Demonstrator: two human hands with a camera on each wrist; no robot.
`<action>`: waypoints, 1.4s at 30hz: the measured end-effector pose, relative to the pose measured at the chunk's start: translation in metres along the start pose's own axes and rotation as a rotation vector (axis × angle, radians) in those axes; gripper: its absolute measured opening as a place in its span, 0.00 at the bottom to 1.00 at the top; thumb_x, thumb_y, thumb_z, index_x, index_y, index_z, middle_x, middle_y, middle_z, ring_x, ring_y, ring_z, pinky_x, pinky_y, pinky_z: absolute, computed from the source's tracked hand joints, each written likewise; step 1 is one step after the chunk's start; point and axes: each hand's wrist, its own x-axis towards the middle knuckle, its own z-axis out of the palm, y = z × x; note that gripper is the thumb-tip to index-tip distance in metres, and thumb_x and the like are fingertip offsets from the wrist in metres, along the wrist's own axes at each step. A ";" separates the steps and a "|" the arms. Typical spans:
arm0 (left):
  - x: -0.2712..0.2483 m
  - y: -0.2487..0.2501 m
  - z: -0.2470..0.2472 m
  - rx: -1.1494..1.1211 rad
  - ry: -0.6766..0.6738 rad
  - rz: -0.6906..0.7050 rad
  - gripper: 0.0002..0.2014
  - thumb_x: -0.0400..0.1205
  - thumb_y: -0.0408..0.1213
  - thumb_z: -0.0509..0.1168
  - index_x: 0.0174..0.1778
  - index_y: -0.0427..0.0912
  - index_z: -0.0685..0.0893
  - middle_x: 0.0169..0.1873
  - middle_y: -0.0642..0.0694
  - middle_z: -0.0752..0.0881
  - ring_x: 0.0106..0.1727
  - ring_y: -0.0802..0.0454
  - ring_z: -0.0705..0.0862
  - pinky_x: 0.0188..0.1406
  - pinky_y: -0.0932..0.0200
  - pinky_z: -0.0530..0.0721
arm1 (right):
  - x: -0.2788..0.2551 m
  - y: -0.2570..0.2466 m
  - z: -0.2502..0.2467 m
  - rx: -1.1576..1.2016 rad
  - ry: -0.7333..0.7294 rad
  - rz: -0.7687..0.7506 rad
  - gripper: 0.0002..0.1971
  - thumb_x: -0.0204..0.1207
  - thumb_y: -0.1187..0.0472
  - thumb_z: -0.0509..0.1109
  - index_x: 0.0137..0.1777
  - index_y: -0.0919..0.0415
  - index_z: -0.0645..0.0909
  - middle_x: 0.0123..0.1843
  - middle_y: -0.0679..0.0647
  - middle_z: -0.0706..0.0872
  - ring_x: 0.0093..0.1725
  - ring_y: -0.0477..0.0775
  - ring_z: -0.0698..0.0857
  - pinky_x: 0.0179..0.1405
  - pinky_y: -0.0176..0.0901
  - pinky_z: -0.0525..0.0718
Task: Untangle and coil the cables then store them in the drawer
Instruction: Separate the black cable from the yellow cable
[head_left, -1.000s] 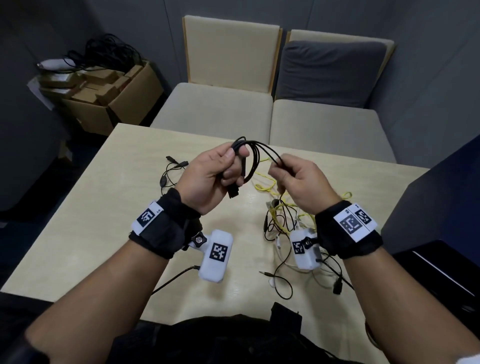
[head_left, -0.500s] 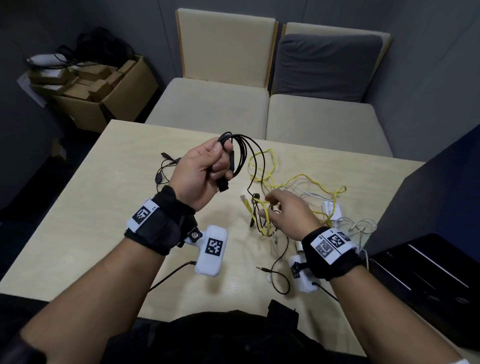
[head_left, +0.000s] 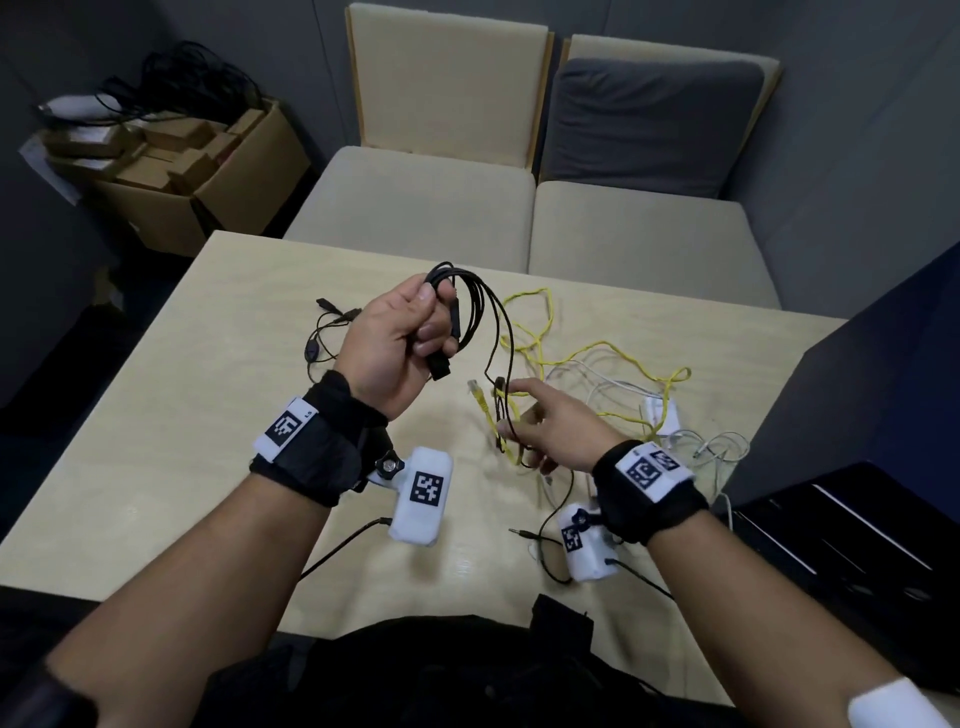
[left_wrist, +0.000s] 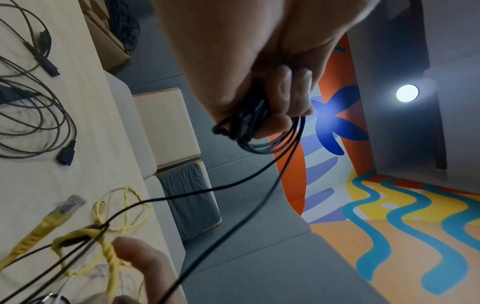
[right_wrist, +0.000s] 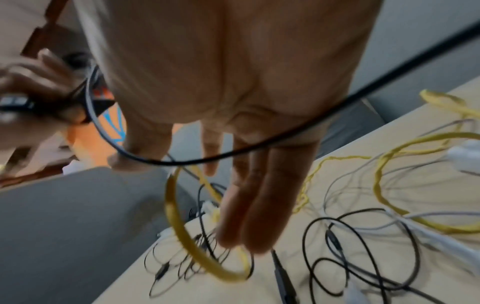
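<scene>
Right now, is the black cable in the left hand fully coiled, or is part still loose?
Partly coiled. The left hand grips several loops of the black cable, but its tail runs down into the yellow cable tangle.

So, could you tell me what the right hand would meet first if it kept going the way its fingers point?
Most likely the yellow cable tangled with the black cable just beyond the right hand; depth is uncertain.

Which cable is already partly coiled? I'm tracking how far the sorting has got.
The black cable gripped in the left hand: several loops are gathered there. The yellow cable and the white cables lie loose and tangled on the table.
</scene>
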 end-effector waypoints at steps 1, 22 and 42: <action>0.000 0.001 0.000 0.001 -0.004 0.002 0.07 0.81 0.38 0.54 0.44 0.41 0.76 0.20 0.55 0.66 0.21 0.60 0.62 0.30 0.65 0.71 | 0.004 0.000 0.006 -0.098 0.011 -0.016 0.20 0.74 0.54 0.76 0.62 0.48 0.73 0.40 0.55 0.83 0.33 0.56 0.82 0.28 0.39 0.80; 0.009 -0.020 -0.026 0.252 0.399 -0.003 0.15 0.89 0.32 0.47 0.40 0.42 0.75 0.20 0.55 0.66 0.20 0.60 0.63 0.29 0.63 0.66 | -0.013 0.016 -0.056 0.628 0.280 -0.285 0.12 0.77 0.54 0.64 0.36 0.60 0.81 0.19 0.47 0.57 0.18 0.45 0.54 0.20 0.33 0.52; 0.002 -0.030 -0.033 0.319 0.429 -0.074 0.14 0.88 0.30 0.49 0.39 0.41 0.75 0.16 0.58 0.65 0.18 0.61 0.62 0.28 0.64 0.66 | -0.018 0.019 -0.062 0.488 0.241 -0.261 0.11 0.83 0.59 0.61 0.42 0.63 0.80 0.23 0.51 0.69 0.19 0.51 0.70 0.19 0.36 0.71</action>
